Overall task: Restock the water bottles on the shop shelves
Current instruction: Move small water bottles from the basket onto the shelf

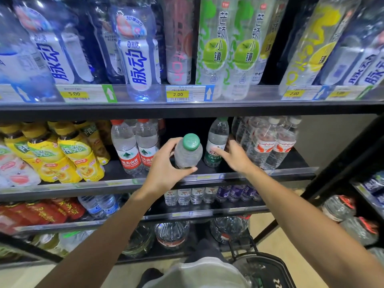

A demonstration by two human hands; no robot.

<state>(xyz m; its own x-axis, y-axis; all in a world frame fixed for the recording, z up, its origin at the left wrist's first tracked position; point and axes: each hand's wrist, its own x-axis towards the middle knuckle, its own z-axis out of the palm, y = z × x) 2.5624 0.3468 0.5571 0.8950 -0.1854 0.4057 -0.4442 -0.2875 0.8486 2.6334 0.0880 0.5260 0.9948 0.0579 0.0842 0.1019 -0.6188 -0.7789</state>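
Bottle [188, 153] in left hand [166, 169], right hand [234, 156] perhaps touching shelved bottle [216, 142]

Green cap [191, 141] on the clear bottle [188, 155] up front, and a dark green label [214, 155] with a red mark on the clear one behind it. To the left, red caps and red-and-white labels on the spring water bottles [133, 148]; further left, bright yellow wraps with green patches on the drink bottles [68, 156]. Right side, red-and-white bands on clear white-capped bottles [270, 142]. Top shelf: blue-and-white bottles [137, 55], green apple prints [214, 48], yellow price tags [177, 94]. Shelving [187, 110] black throughout.
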